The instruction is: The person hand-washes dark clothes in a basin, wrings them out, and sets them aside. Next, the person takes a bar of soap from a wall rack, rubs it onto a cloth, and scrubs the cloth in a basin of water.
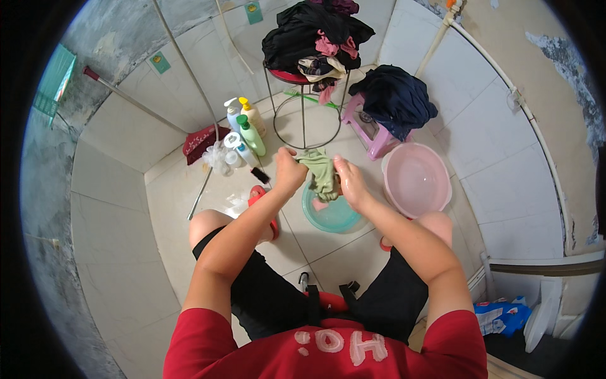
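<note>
Between both hands hangs a light green cloth (320, 171), bunched and wet-looking. My left hand (290, 170) grips its upper left part in a closed fist. On the other side my right hand (349, 182) holds the cloth's right edge, thumb up, with some fingers hidden behind it. Below the cloth a translucent teal basin (336, 222) stands on the tiled floor, partly covered by the cloth and my right hand. A small pink piece (320, 204) lies in the basin.
A pink basin (416, 180) stands at the right. Behind it dark clothes (395, 97) lie on a pink plastic stool (378, 147). A wire-legged stool (304, 118) bears piled clothes (312, 38). Several pump bottles (251, 135) and a brush (260, 175) are at left.
</note>
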Tool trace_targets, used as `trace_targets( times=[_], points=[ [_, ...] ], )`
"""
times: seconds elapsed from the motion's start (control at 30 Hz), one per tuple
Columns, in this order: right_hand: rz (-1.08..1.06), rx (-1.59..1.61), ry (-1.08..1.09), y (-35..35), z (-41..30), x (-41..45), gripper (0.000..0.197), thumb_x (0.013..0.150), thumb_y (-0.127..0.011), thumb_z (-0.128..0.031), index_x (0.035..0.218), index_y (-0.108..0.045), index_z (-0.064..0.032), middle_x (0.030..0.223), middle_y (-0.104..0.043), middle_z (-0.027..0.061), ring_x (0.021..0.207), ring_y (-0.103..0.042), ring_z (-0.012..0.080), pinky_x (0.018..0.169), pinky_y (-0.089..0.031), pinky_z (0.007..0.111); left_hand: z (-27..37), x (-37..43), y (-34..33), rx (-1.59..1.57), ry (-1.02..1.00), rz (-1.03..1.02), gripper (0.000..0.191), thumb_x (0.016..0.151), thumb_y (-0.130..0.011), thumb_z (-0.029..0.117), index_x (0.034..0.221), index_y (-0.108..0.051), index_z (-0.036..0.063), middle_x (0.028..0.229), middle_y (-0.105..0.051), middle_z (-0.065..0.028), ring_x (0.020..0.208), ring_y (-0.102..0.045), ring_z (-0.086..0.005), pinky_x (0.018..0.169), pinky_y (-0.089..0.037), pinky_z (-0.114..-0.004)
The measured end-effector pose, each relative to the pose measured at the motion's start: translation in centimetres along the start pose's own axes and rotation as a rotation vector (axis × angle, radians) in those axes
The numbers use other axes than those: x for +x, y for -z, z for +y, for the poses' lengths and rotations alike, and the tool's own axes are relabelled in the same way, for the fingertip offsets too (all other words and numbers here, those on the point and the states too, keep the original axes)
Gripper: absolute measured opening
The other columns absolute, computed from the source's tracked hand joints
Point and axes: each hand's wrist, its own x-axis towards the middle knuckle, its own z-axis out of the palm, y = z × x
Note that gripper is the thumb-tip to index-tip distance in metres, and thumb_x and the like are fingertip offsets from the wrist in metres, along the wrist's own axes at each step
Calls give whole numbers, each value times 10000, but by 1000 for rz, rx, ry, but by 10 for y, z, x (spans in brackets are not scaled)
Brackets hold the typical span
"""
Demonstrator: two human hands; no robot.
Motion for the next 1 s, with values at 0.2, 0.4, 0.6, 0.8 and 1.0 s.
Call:
trace_targets(
  times=[0.2, 0.4, 0.6, 0.8, 1.0],
  points=[
    [-290, 241, -543, 1, 0, 5, 280, 837, -523, -191, 1076, -471, -53, 922, -558, 42, 794, -579, 143, 640, -513, 303, 13, -4, 15, -587, 417, -224, 217, 852, -388, 90, 958, -512, -53, 916, -583, -155, 666, -613, -251, 595, -525, -339],
    [-72, 17, -308, -6, 8, 8, 147, 753, -601, -122, 865, -546, -45, 781, -570, 24, 668, -547, 101, 566, -444, 246, -3, -8, 21, -924, 358, -458, 221, 871, -372, 56, 1045, -480, -26, 1011, -555, -131, 914, -565, -244, 800, -470, -348],
    [76, -70, -146, -12, 19, 14, 177, 762, -632, -189, 728, -541, -40, 693, -540, 6, 595, -479, 75, 541, -400, 236, 12, -13, 45, -1209, 445, -575, 250, 873, -404, 126, 1085, -439, -1, 1066, -526, -134, 959, -541, -274, 841, -437, -376],
    [144, 138, -122, -16, 27, 19, 229, 833, -546, -240, 718, -525, -43, 686, -529, 8, 592, -477, 83, 574, -388, 234, 7, -11, 42, -1032, 405, -392, 434, 791, -553, 0, 1185, -380, 57, 1030, -520, -105, 936, -544, -221, 795, -465, -361],
    [387, 356, -223, -13, 25, 22, 209, 862, -505, -227, 779, -497, -36, 679, -514, 35, 578, -493, 115, 531, -397, 259, -7, -3, 35, -875, 358, -267, 410, 815, -503, -16, 1199, -382, 57, 1008, -522, -112, 878, -553, -212, 753, -480, -349]
  ],
)
